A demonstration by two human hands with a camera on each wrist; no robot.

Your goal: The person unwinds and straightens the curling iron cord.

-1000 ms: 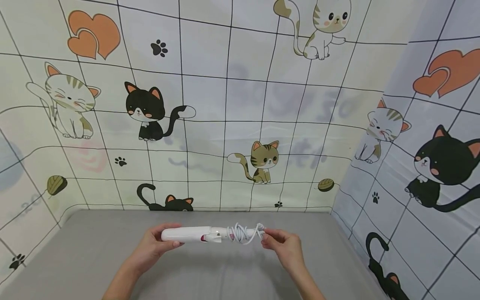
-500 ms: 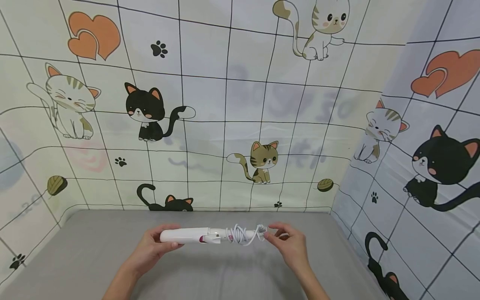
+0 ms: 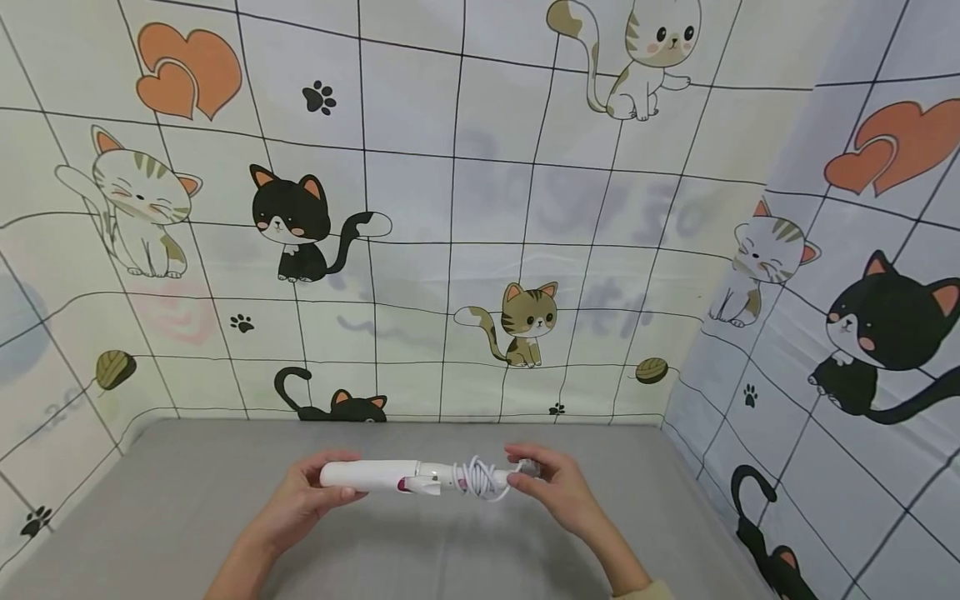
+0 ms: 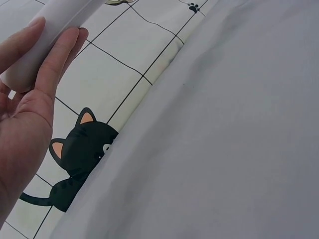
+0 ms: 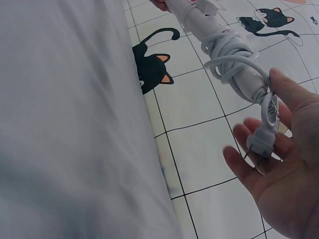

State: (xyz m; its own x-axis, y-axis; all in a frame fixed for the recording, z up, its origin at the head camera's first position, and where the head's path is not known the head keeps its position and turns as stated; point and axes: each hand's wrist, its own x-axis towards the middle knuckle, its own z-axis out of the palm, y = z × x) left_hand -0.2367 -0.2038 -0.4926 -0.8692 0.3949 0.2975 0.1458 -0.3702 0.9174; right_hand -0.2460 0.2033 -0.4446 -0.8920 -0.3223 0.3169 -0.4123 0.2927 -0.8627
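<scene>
Cat-print backdrop (image 3: pixel 412 208) on far, left and right sides; grey cloth surface (image 3: pixel 420 550) below. White wand (image 3: pixel 371 476) held crosswise above surface, mid-scene, between both hands. Left hand (image 3: pixel 300 497) grips wand's left end, thumb near side, fingers far side. White cord (image 3: pixel 478 479) coiled round right part. Right hand (image 3: pixel 564 496) curled at right end, thumb against cord, plug (image 5: pixel 261 142) among fingers.

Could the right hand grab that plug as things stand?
Very likely yes: the plug sits right at the right hand, with nothing visible between them. The left hand holds the far end of the white device, leaving the plug's side free.
</scene>
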